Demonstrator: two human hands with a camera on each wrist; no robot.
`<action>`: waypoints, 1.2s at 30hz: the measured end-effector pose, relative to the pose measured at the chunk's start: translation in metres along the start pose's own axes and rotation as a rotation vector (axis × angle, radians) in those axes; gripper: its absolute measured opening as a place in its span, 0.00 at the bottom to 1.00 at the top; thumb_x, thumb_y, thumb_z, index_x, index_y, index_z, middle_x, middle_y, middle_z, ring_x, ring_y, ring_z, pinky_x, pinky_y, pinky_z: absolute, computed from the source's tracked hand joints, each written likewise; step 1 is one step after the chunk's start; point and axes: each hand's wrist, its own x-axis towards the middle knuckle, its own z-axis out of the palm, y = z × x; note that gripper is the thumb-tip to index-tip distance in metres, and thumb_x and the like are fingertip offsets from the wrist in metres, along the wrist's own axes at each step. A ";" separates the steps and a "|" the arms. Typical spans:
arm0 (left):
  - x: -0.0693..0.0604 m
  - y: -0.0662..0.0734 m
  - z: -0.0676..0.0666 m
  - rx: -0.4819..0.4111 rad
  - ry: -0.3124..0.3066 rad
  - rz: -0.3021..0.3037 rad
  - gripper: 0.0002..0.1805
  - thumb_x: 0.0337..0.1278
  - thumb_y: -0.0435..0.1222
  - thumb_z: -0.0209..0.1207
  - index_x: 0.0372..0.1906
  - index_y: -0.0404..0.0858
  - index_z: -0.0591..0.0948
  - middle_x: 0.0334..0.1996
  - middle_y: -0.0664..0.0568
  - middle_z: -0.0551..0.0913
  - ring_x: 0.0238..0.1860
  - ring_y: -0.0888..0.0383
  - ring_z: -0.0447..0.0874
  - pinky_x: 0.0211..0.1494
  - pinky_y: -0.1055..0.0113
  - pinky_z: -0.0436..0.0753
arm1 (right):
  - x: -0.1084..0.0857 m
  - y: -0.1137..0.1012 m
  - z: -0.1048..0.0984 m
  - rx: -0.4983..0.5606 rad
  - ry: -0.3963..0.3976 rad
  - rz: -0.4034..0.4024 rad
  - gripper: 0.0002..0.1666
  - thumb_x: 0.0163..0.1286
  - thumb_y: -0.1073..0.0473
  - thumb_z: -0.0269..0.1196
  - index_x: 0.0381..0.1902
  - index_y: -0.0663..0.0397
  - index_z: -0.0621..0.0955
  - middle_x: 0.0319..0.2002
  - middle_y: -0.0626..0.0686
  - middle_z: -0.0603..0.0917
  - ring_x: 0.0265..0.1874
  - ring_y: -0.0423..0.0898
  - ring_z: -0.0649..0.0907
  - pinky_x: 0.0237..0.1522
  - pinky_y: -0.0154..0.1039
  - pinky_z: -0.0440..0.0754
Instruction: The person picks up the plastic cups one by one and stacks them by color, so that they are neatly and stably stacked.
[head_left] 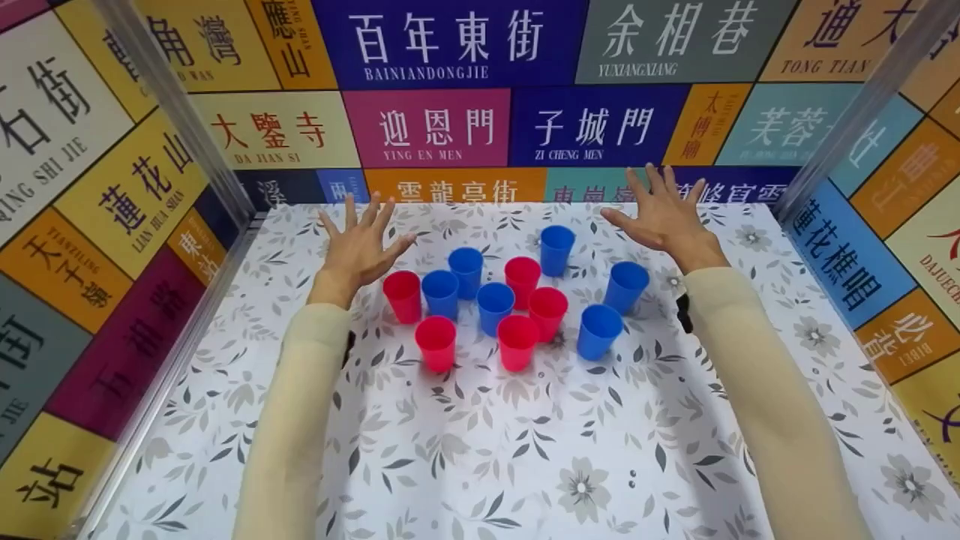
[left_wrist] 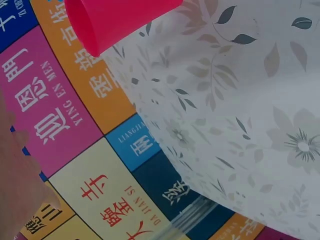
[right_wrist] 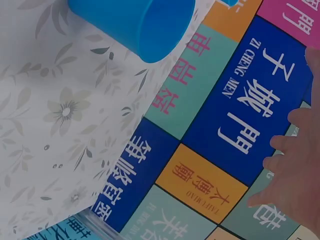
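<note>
Several red cups, one at the far left [head_left: 403,298], and several blue cups, one at the far right [head_left: 627,289], stand mouth up in a loose cluster. My left hand [head_left: 360,244] is held with fingers spread, behind and left of the leftmost red cup, holding nothing. On the other side my right hand [head_left: 667,214], its fingers also spread, hovers beyond the far-right blue cup and touches no cup. A red cup [left_wrist: 120,20] shows at the top of the left wrist view. In the right wrist view a blue cup [right_wrist: 135,25] appears, with part of the right hand [right_wrist: 295,165] at the edge.
The cups stand on a table covered with a white leaf-and-flower cloth [head_left: 450,450]. Panels with coloured street-name signs [head_left: 427,127] rise behind and at both sides. Clear posts [head_left: 199,135] mark the back corners.
</note>
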 end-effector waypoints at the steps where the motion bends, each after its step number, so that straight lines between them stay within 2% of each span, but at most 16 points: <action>1: -0.001 0.000 0.000 -0.015 0.004 0.015 0.47 0.65 0.70 0.35 0.82 0.52 0.44 0.83 0.48 0.39 0.81 0.34 0.26 0.71 0.23 0.27 | -0.001 0.000 0.000 0.010 0.000 -0.008 0.59 0.66 0.17 0.39 0.82 0.45 0.40 0.81 0.63 0.36 0.79 0.67 0.35 0.67 0.78 0.21; 4: -0.003 0.001 0.002 -0.096 0.007 0.039 0.47 0.64 0.71 0.36 0.81 0.53 0.45 0.83 0.50 0.40 0.81 0.37 0.27 0.73 0.26 0.25 | -0.004 0.000 0.001 0.053 0.001 -0.027 0.59 0.67 0.18 0.41 0.82 0.46 0.41 0.81 0.62 0.37 0.79 0.65 0.34 0.68 0.76 0.20; 8: -0.008 0.002 0.009 -0.219 0.003 0.054 0.48 0.62 0.72 0.39 0.81 0.56 0.47 0.83 0.51 0.42 0.82 0.40 0.28 0.75 0.31 0.24 | -0.012 0.005 0.004 0.164 0.016 -0.045 0.59 0.67 0.19 0.44 0.82 0.44 0.43 0.82 0.61 0.40 0.80 0.62 0.34 0.70 0.71 0.17; 12: -0.016 0.002 0.017 -0.327 0.022 0.079 0.46 0.63 0.70 0.42 0.81 0.56 0.49 0.82 0.50 0.47 0.83 0.43 0.33 0.78 0.33 0.27 | -0.022 0.012 0.010 0.258 0.050 -0.064 0.57 0.68 0.21 0.47 0.82 0.43 0.46 0.82 0.60 0.45 0.81 0.60 0.36 0.73 0.68 0.20; 17: -0.029 0.006 0.027 -0.511 0.074 0.087 0.42 0.67 0.63 0.49 0.80 0.52 0.55 0.81 0.50 0.54 0.83 0.46 0.43 0.82 0.39 0.37 | -0.034 0.015 0.020 0.357 0.069 -0.040 0.56 0.67 0.23 0.52 0.82 0.40 0.47 0.82 0.58 0.45 0.81 0.61 0.39 0.75 0.71 0.29; 23: -0.048 0.013 0.040 -0.797 0.204 0.102 0.36 0.69 0.54 0.55 0.78 0.52 0.61 0.79 0.51 0.60 0.80 0.48 0.55 0.81 0.43 0.54 | -0.048 0.012 0.034 0.509 0.108 0.020 0.55 0.65 0.26 0.58 0.81 0.33 0.48 0.82 0.57 0.45 0.80 0.65 0.48 0.71 0.77 0.46; 26: -0.061 0.018 0.044 -0.918 0.228 0.091 0.34 0.69 0.50 0.57 0.77 0.51 0.63 0.77 0.53 0.63 0.79 0.50 0.58 0.81 0.48 0.58 | -0.056 0.015 0.045 0.589 0.165 0.010 0.54 0.65 0.30 0.61 0.81 0.35 0.51 0.81 0.57 0.51 0.79 0.63 0.53 0.72 0.75 0.50; 30: -0.073 0.021 0.052 -1.011 0.243 0.064 0.34 0.68 0.48 0.60 0.75 0.48 0.66 0.76 0.51 0.66 0.77 0.49 0.63 0.78 0.50 0.64 | -0.066 0.017 0.062 0.756 0.221 0.000 0.51 0.68 0.37 0.63 0.81 0.42 0.53 0.80 0.57 0.56 0.80 0.59 0.54 0.76 0.69 0.49; 32: -0.076 0.020 0.059 -1.036 0.261 0.054 0.34 0.66 0.50 0.61 0.74 0.48 0.67 0.75 0.51 0.68 0.75 0.49 0.66 0.76 0.48 0.68 | -0.070 0.017 0.070 0.852 0.248 -0.001 0.50 0.69 0.42 0.64 0.80 0.47 0.54 0.79 0.57 0.57 0.80 0.58 0.54 0.78 0.66 0.50; 36: -0.079 0.020 0.068 -1.127 0.298 0.063 0.33 0.65 0.44 0.64 0.73 0.44 0.69 0.72 0.47 0.71 0.72 0.48 0.71 0.73 0.47 0.71 | -0.074 0.016 0.083 0.981 0.291 0.020 0.49 0.70 0.50 0.65 0.80 0.53 0.55 0.79 0.59 0.59 0.80 0.55 0.55 0.79 0.61 0.52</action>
